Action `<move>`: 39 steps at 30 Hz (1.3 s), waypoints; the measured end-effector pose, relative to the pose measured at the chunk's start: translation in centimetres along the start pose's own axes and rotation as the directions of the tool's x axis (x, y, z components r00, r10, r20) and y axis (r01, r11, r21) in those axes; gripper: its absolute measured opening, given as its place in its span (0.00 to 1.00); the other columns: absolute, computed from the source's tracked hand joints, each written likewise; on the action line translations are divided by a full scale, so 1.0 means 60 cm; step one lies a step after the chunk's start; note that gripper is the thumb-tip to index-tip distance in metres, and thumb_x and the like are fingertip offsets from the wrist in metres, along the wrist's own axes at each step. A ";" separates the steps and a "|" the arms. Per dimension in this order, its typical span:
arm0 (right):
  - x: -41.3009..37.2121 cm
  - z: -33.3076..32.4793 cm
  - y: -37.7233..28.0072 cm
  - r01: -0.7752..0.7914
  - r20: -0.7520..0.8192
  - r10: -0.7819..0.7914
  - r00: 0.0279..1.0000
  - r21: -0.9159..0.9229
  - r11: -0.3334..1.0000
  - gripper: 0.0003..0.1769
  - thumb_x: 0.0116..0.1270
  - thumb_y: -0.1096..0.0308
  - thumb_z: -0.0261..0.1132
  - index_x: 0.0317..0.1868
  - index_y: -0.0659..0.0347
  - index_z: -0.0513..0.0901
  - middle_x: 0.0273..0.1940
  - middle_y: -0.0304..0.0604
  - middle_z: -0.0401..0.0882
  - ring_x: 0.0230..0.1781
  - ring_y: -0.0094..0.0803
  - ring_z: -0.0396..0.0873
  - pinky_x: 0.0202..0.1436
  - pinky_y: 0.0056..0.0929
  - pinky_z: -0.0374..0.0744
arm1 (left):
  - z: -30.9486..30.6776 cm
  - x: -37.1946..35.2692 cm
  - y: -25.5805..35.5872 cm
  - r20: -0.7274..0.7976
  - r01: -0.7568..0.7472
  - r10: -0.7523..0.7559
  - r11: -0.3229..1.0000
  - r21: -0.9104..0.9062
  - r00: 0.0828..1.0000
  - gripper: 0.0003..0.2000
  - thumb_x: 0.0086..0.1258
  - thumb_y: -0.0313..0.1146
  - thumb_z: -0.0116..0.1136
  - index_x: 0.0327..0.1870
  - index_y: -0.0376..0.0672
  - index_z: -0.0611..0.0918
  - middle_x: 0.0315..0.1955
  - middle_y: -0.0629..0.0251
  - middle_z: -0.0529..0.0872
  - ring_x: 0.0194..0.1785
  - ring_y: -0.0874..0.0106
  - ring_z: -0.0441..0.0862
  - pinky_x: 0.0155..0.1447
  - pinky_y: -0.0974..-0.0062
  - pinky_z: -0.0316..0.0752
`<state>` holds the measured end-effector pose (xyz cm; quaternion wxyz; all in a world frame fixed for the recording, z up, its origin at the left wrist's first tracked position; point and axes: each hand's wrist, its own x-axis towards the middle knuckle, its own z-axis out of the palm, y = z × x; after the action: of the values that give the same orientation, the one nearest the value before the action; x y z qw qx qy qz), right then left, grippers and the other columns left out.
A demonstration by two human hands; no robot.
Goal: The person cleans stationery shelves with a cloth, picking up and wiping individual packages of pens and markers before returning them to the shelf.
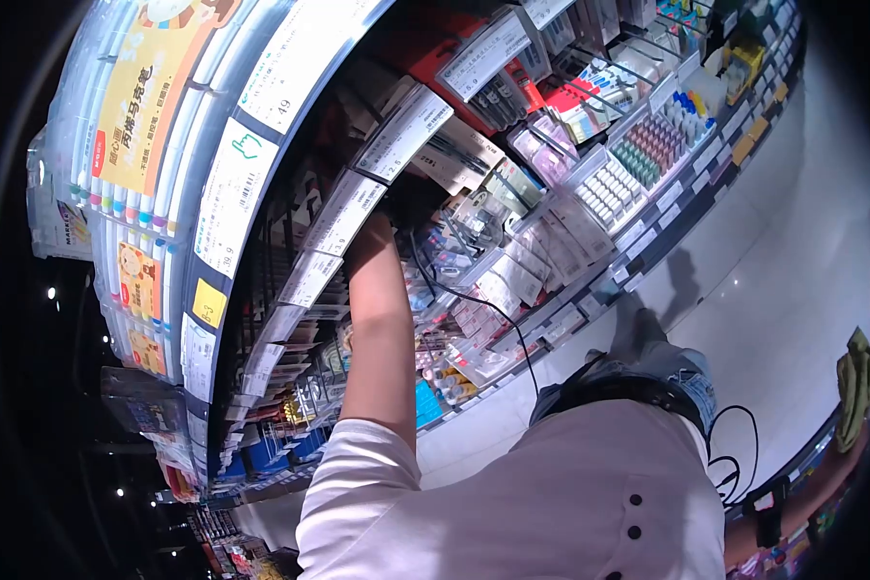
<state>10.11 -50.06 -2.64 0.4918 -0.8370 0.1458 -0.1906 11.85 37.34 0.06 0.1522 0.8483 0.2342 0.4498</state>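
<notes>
My left forearm reaches up into the dark gap of the shelf, behind a strip of price labels (346,213). The left hand itself is hidden in shadow there, so its fingers and anything in them do not show. Hanging packs of pens (464,159) are to the right of that wrist. At the far right edge, my right hand (858,435) is closed on a crumpled green cloth (853,387), which covers most of the fingers. A black band (769,517) is around the right forearm.
Boxed markers (135,116) stand on the upper shelf at left. Lower racks carry white bottles (609,191) in rows and yellow-capped bottles (451,382). A black cable (498,309) runs from the shelf area to my waist. Pale floor (764,271) lies at right.
</notes>
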 end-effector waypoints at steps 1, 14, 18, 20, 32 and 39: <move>0.007 -0.004 0.007 0.031 0.027 -0.030 0.999 -0.037 0.999 0.17 0.68 0.68 0.50 0.54 0.70 0.71 0.53 0.50 0.70 0.51 0.36 0.70 0.54 0.31 0.68 | -0.002 -0.001 -0.001 -0.003 -0.002 0.002 1.000 0.006 1.000 0.12 0.68 0.36 0.47 0.44 0.37 0.74 0.42 0.57 0.76 0.46 0.64 0.74 0.51 0.67 0.68; 0.019 0.053 -0.032 -0.334 0.040 0.390 0.920 0.599 0.728 0.20 0.67 0.68 0.52 0.56 0.70 0.69 0.56 0.48 0.68 0.55 0.33 0.68 0.56 0.28 0.69 | -0.007 -0.029 -0.032 -0.022 -0.039 0.041 0.998 0.058 0.999 0.10 0.67 0.35 0.48 0.42 0.37 0.75 0.39 0.57 0.77 0.43 0.63 0.74 0.48 0.67 0.69; 0.047 0.048 0.072 -0.084 0.147 0.025 0.989 0.407 0.909 0.21 0.68 0.65 0.51 0.57 0.68 0.68 0.55 0.45 0.67 0.54 0.30 0.68 0.57 0.29 0.67 | -0.002 -0.052 -0.046 -0.023 -0.070 0.073 0.993 0.089 0.997 0.10 0.67 0.34 0.48 0.41 0.37 0.76 0.38 0.56 0.77 0.42 0.62 0.75 0.47 0.66 0.70; 0.055 0.059 0.058 -0.207 0.200 0.115 0.973 0.539 0.816 0.19 0.68 0.65 0.51 0.55 0.69 0.70 0.53 0.45 0.68 0.52 0.29 0.69 0.55 0.28 0.68 | 0.003 -0.066 -0.049 -0.020 -0.090 0.092 0.991 0.097 0.996 0.10 0.67 0.34 0.48 0.41 0.37 0.76 0.38 0.56 0.77 0.42 0.62 0.75 0.47 0.66 0.70; 0.035 0.121 -0.024 -0.063 0.283 -0.040 0.958 0.348 0.936 0.19 0.68 0.64 0.51 0.52 0.70 0.70 0.49 0.45 0.71 0.49 0.29 0.71 0.53 0.26 0.69 | 0.024 -0.113 -0.100 0.018 -0.202 0.202 0.965 0.168 0.979 0.09 0.66 0.33 0.49 0.39 0.37 0.77 0.35 0.56 0.78 0.40 0.61 0.76 0.44 0.66 0.71; 0.035 0.136 -0.034 -0.236 0.300 0.084 0.950 0.517 0.822 0.19 0.67 0.63 0.53 0.52 0.68 0.70 0.50 0.45 0.71 0.50 0.29 0.72 0.53 0.27 0.70 | 0.049 -0.125 -0.127 0.063 -0.254 0.246 0.944 0.212 0.967 0.08 0.66 0.32 0.49 0.38 0.38 0.78 0.34 0.56 0.78 0.39 0.61 0.76 0.43 0.65 0.72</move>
<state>15.89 -43.73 -4.07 0.7395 -0.6637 0.0889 -0.0689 8.66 39.61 -10.31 0.0040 0.8905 0.1698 0.4221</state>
